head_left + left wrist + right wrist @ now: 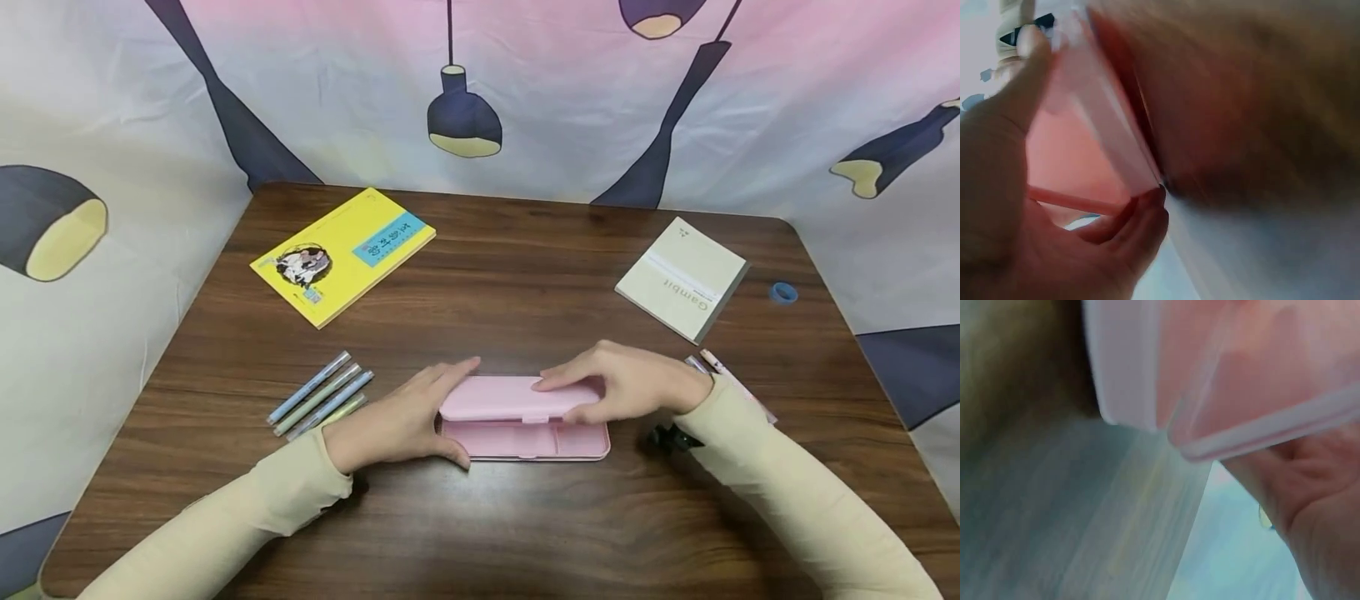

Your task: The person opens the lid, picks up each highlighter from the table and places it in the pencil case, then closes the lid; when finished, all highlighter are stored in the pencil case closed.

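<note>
Left hand point(399, 417) grips one end of pink case point(504, 438); right hand point(628, 383) pinches its part-open lid point(487, 398). Pens point(309, 388) lie left of left fingers.

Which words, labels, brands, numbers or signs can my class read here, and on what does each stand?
"Gambit": upside down, on the cream rectangular paper notebook.
Characters on the light-blue panel of the yellow rectangular paper book: too blurred to read surely.
Smaller print on both: too small to read.
Pink plastic pencil case: no lettering visible.
</note>
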The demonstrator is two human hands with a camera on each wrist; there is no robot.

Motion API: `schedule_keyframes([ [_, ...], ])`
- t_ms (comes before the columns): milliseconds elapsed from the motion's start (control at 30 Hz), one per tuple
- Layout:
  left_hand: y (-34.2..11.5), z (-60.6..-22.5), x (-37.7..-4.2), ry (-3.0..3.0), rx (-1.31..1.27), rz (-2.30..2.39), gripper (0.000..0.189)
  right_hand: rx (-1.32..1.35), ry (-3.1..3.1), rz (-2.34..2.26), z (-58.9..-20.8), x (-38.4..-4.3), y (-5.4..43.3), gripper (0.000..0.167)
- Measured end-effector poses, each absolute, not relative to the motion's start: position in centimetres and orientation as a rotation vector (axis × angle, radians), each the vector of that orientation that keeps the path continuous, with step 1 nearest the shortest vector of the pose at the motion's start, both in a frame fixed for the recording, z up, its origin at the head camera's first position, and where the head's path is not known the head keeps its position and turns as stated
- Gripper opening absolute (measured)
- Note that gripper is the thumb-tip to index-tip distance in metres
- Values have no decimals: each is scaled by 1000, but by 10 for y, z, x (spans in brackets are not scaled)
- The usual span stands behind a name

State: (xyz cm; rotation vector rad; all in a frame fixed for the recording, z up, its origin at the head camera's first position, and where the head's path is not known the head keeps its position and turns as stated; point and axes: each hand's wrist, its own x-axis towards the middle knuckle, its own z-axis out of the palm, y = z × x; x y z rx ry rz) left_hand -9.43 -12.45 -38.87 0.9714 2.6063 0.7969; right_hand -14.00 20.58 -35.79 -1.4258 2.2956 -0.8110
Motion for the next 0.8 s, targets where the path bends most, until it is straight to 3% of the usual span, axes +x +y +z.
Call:
schedule_keyframes([
  [200, -125, -388, -92, 2739, 929, 775, 143, -1272, 2244, -984, -350, -165, 216, 30],
  [300, -125, -389, -92, 2800, 955, 746, 144, -1169, 2378, -1007, -346, -177, 218, 25],
  [800, -121, -384, -99, 2840, 1078, 520, 99, -1104, 2859, -786, -367, -222, 206, 16],
])
